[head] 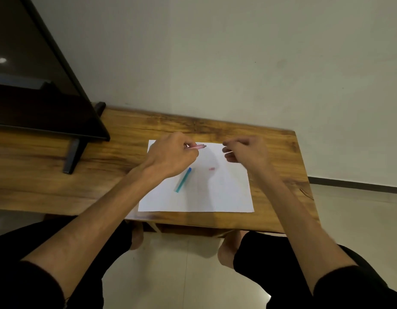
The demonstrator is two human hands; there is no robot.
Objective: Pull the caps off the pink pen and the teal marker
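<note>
Two hands are held over white paper (199,192): a pink pen (196,147) is pinched by the left hand (170,156); the right hand (245,152) is loosely curled, its hold blurred.

A pink pen (196,147) lies level at frame centre, pinched at its left end. A tiny pale piece (229,152), too blurred to name, sits just right of it.

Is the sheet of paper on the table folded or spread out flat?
Spread flat. The white paper lies open on the wooden table, corners out, with a teal pen resting on it.
</note>
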